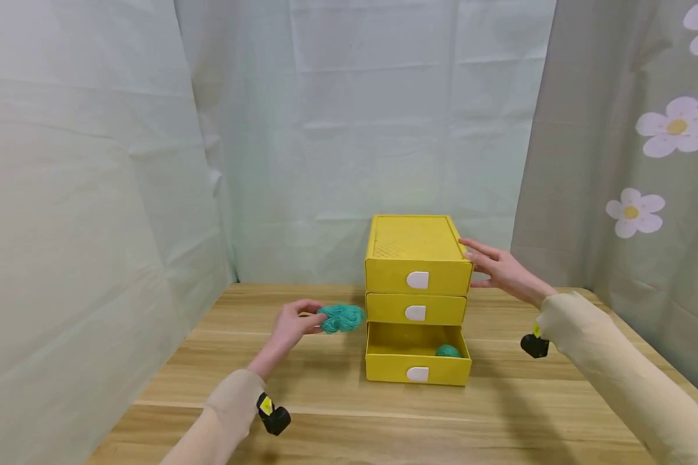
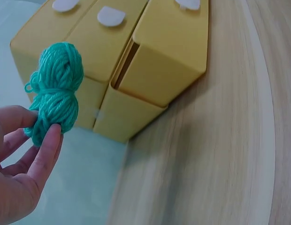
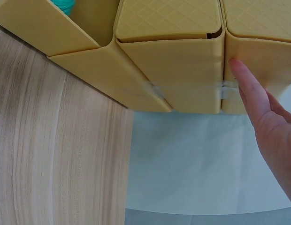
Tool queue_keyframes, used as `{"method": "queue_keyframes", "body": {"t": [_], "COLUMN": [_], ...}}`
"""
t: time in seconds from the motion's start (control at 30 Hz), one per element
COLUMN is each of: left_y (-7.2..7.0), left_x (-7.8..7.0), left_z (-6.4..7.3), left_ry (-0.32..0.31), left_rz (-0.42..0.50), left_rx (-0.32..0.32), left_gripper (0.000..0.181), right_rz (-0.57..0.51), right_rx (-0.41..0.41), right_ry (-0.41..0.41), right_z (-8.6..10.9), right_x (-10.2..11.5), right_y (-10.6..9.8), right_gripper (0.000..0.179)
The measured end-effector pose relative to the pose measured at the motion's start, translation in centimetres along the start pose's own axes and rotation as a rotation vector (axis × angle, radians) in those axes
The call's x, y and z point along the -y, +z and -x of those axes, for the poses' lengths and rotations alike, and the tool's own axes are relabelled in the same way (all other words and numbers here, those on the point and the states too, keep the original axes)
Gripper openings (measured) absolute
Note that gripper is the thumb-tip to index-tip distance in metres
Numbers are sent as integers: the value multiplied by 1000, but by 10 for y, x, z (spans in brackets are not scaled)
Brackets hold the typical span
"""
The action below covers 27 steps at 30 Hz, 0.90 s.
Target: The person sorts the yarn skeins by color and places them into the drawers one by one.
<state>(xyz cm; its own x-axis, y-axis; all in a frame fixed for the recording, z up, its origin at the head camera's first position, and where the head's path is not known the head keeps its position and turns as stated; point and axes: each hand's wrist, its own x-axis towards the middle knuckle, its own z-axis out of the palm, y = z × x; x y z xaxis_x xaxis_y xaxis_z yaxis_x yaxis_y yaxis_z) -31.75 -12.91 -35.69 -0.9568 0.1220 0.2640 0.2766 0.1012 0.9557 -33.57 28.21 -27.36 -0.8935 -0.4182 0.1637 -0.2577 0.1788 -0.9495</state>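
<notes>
My left hand (image 1: 295,323) pinches a teal skein of yarn (image 1: 342,318) between thumb and fingers, beside the left side of a yellow drawer unit (image 1: 419,276). In the left wrist view the skein (image 2: 56,89) is tied round its middle. My right hand (image 1: 503,270) rests against the unit's upper right side with fingers extended; the right wrist view shows a fingertip (image 3: 235,65) on the top section's side wall. The bottom drawer (image 1: 419,369) is pulled out, and another teal yarn ball (image 1: 448,351) lies in its right part. The upper two drawers are closed.
The unit stands on a wooden table (image 1: 314,413), with white pull tabs (image 1: 417,279) on its drawers. A pale curtain (image 1: 349,129) hangs behind, and a flower-patterned one (image 1: 593,161) hangs at the right.
</notes>
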Motion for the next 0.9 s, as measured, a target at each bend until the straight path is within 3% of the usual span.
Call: {"method": "queue_keyframes", "body": {"t": [0.27, 0.9], "left_y": [11, 55], "left_x": [-9, -4], "left_z": [2, -2], "left_ry": [17, 1], "left_rz": [2, 15], "left_rx": [75, 187], "left_gripper": [22, 20], "right_rz": [-12, -1], "right_rx": [11, -6], "right_ry": [-4, 2], "right_z": [0, 1], "right_x": [1, -2], "right_y": [-1, -1], "right_gripper": [57, 55]}}
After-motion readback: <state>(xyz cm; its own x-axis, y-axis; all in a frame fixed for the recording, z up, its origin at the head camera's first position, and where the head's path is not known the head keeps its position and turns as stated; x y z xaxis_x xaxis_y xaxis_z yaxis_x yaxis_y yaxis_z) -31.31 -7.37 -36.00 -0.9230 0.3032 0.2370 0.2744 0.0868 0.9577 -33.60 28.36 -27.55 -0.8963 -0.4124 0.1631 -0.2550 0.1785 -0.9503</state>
